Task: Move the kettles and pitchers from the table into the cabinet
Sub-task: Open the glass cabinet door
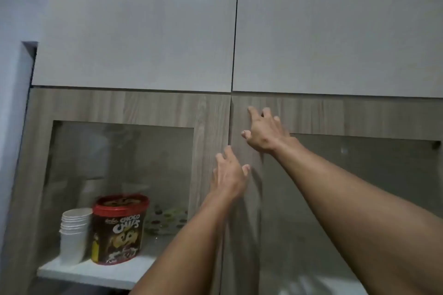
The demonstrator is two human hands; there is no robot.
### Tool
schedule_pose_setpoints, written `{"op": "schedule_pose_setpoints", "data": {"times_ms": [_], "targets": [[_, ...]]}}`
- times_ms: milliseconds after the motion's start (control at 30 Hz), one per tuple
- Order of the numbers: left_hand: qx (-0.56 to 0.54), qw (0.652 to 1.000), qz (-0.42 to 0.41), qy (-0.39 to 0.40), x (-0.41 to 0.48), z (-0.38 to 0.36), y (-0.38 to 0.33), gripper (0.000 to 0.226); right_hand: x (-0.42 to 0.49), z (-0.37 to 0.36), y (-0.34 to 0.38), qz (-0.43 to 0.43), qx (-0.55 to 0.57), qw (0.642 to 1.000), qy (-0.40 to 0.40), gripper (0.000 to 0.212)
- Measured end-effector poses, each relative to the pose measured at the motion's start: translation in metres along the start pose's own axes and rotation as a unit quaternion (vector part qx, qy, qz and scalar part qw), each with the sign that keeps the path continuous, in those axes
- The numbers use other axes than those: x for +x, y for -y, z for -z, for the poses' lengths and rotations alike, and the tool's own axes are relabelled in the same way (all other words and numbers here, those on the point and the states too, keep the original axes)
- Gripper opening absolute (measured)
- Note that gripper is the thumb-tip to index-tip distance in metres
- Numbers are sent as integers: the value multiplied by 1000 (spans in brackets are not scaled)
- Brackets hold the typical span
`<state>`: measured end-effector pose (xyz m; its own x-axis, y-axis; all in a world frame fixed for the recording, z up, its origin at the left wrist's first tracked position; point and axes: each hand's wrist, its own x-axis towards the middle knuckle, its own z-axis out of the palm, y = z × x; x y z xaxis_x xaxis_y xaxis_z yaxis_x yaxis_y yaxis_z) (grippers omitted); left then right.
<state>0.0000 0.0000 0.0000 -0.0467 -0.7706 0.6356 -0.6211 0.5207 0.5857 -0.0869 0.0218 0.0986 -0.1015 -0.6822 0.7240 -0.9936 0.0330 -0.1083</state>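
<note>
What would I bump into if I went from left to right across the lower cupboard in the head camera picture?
Stack of white paper cups → red Choco Chips tub → dotted thing behind the glass, too blurry to name → left hand → right hand → glass pane of the right door.
</note>
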Motion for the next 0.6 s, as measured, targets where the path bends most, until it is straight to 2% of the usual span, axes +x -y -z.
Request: {"op": "schedule_pose_setpoints", "data": {"times_ms": [200,267,433,533,600], "targets": [[13,998,2,-56,19,-19,10,82,41,-1,9,-20,-3,999,27,105],[19,998,1,-57,19,-21,11,86,41,1,8,-20,9,1000,19,105],[-6,999,28,-41,4,-13,5,97,34,8,16,-44,124,991,-8,93],[-33,994,97,-26,-13,-8,7,84,22,21,23,-37,156,987,-20,93],[-57,990,130,19,-31,-3,10,74,6,30,26,-41,164,985,-38,92]]}}
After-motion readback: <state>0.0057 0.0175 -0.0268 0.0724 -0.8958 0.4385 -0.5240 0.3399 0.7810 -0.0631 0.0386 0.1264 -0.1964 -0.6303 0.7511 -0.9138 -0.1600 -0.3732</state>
